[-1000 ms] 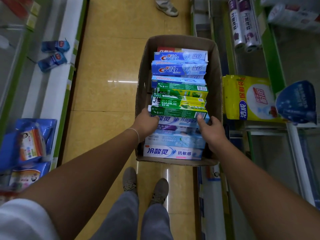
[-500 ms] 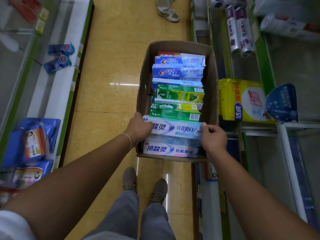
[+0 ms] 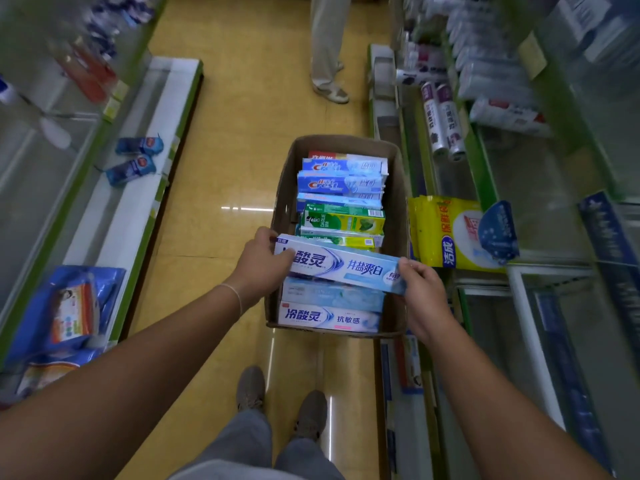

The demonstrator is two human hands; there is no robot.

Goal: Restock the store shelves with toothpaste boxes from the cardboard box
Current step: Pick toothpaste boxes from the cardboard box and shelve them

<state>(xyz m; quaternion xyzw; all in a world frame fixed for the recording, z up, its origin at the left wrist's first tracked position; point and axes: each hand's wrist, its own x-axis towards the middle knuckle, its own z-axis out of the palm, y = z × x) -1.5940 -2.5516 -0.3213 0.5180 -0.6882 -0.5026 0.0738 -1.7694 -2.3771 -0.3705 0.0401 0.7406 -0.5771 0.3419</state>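
An open cardboard box [image 3: 398,188] stands on the aisle floor, filled with toothpaste boxes lying flat: blue Crest ones [image 3: 341,183] at the far end, green and yellow Darlie ones [image 3: 343,220] in the middle, white and blue ones [image 3: 329,318] nearest me. I hold a white and blue toothpaste box [image 3: 346,266] above the near part of the carton, slightly tilted. My left hand [image 3: 263,265] grips its left end and my right hand [image 3: 420,292] pinches its right end.
Glass shelves with green edges line both sides. A yellow pack [image 3: 450,233] lies on the right shelf beside the carton, with rolls [image 3: 443,123] farther back. Two blue packs [image 3: 135,161] sit on the left ledge. Another person's legs [image 3: 329,57] stand ahead in the aisle.
Both hands reached into the carton, took the white and blue toothpaste box by its ends and lifted it up out of the stack. The view tilted up along the aisle.
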